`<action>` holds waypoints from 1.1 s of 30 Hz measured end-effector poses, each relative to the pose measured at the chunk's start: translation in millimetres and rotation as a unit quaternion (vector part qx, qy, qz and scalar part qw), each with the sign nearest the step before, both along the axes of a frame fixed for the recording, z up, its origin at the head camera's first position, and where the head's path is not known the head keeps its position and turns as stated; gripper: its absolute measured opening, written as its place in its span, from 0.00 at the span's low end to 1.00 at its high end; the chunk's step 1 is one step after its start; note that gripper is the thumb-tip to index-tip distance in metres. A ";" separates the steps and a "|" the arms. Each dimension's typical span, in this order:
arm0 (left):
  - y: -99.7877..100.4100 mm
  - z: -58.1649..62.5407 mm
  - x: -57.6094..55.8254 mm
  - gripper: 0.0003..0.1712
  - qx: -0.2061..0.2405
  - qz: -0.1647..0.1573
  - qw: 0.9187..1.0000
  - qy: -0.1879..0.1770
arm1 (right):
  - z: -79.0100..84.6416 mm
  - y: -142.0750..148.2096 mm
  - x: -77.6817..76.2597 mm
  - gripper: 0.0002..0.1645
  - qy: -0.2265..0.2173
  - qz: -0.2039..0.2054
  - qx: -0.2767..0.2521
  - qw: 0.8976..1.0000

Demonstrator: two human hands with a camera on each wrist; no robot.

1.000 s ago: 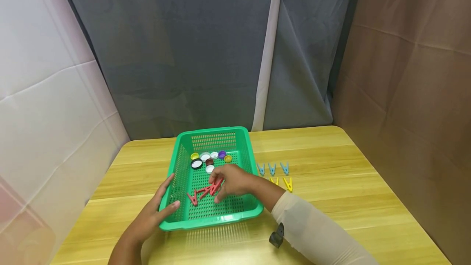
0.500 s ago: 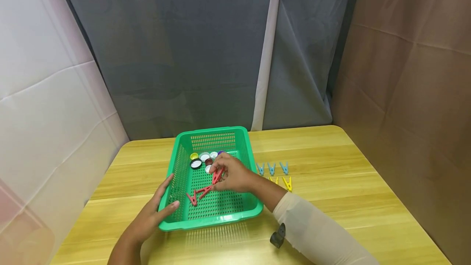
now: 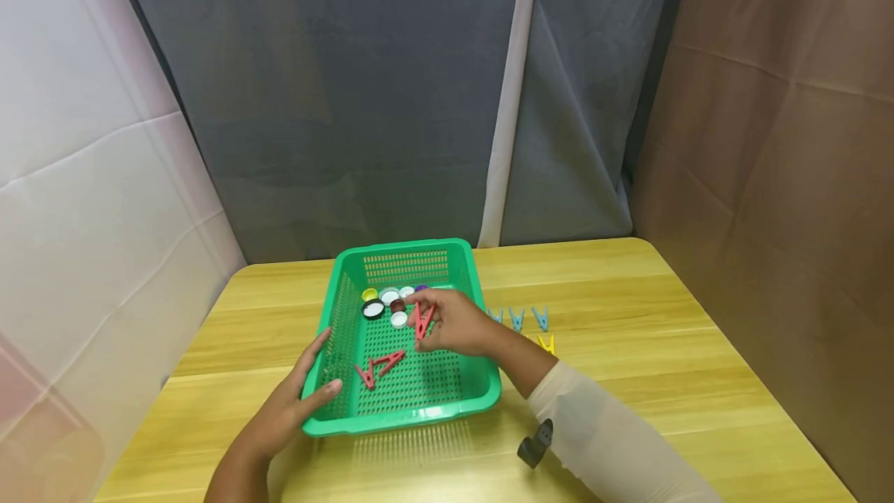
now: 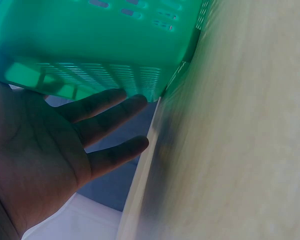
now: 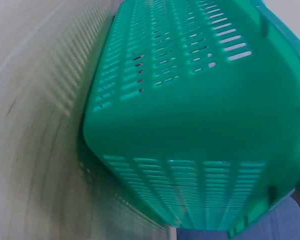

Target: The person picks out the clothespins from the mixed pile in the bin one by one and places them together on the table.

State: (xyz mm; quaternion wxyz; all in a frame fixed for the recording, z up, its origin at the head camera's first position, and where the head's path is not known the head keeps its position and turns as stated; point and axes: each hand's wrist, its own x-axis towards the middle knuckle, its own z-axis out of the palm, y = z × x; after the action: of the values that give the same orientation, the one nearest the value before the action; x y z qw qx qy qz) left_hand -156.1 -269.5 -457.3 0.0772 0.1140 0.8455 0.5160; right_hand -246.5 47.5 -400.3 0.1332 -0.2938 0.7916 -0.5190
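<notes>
My right hand (image 3: 457, 323) pinches a red clothespin (image 3: 422, 323) over the right part of the green basket (image 3: 401, 419). Two more red clothespins, a left one (image 3: 365, 376) and a right one (image 3: 389, 361), lie close together on its perforated floor. Along the basket's left side rests my left hand (image 3: 286, 410), thumb over the rim and the other fingers outside. Those fingers look straight and spread beside the basket wall (image 4: 105, 45) in the left wrist view. The right wrist view has only the basket's outside (image 5: 180, 125); the hand is out of sight there.
Several bottle caps sit toward the basket's back, including a white cap (image 3: 399, 320) and a black-rimmed cap (image 3: 373, 309). Right of the basket, blue clothespins (image 3: 517, 320) stand in a row on the wooden table (image 3: 642, 379), with a yellow clothespin (image 3: 546, 344) in front, partly behind the wrist.
My right hand has lifted the red clothespin off the others and moved it up and slightly right. The left hand and basket stay in place. One yellow clothespin is now hidden behind the right wrist.
</notes>
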 end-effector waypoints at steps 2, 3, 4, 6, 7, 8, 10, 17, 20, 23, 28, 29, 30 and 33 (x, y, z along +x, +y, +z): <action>0.1 0.3 -0.3 0.50 -0.002 0.000 1.000 0.003 | 2.6 2.3 0.7 0.45 0.008 0.010 0.007 1.000; 0.2 0.4 -0.5 0.50 -0.002 0.000 1.000 0.004 | 3.1 3.7 0.8 0.45 0.016 0.015 0.012 1.000; 0.2 0.3 -0.7 0.50 -0.003 0.001 1.000 0.005 | 3.8 5.3 1.2 0.45 0.023 0.021 0.017 0.999; 0.3 -0.1 -1.2 0.50 -0.003 0.000 1.000 0.006 | 4.6 9.2 1.8 0.45 0.040 0.030 0.029 0.998; 0.4 -0.2 -1.3 0.50 -0.002 0.000 1.000 0.005 | 5.0 11.4 2.2 0.45 0.051 0.030 0.041 0.997; 0.5 -0.4 -1.4 0.50 -0.002 -0.001 1.000 0.005 | 5.9 14.0 3.1 0.44 0.060 0.029 0.052 0.996; 0.7 -0.4 -1.3 0.50 0.000 -0.001 1.000 0.003 | 8.7 18.9 5.2 0.45 0.070 0.027 0.066 0.995; 0.9 0.9 -0.9 0.50 0.001 -0.001 1.000 0.000 | 16.7 33.4 9.0 0.49 0.051 0.033 0.038 0.997; 0.9 1.6 -0.5 0.50 0.000 -0.001 1.000 0.001 | 19.4 39.2 11.2 0.45 0.032 0.034 0.009 0.999; 1.0 1.6 -0.1 0.50 0.000 0.000 1.000 0.000 | 19.9 46.6 13.2 0.39 0.024 0.035 -0.005 0.999; 1.1 1.3 0.1 0.50 0.000 -0.001 1.000 -0.003 | 18.0 61.3 15.4 0.37 0.050 0.030 0.006 0.998; 1.1 1.3 0.1 0.51 -0.001 -0.001 1.000 -0.003 | 17.6 64.4 16.1 0.38 0.058 0.026 0.010 0.998; 1.0 1.3 0.0 0.51 -0.001 -0.001 1.000 -0.003 | 17.4 67.6 16.9 0.38 0.066 0.021 0.013 0.998; 0.5 1.4 -0.3 0.51 0.001 -0.003 1.000 -0.004 | 15.3 77.3 18.8 0.38 0.083 0.009 0.010 0.996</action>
State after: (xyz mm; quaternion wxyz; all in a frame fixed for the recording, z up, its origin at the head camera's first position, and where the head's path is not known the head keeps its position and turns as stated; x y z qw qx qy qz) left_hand -156.4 -269.0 -455.9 0.0819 0.1145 0.8442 0.5173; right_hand -227.7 124.9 -385.0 0.0753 -0.3416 0.8023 -0.4837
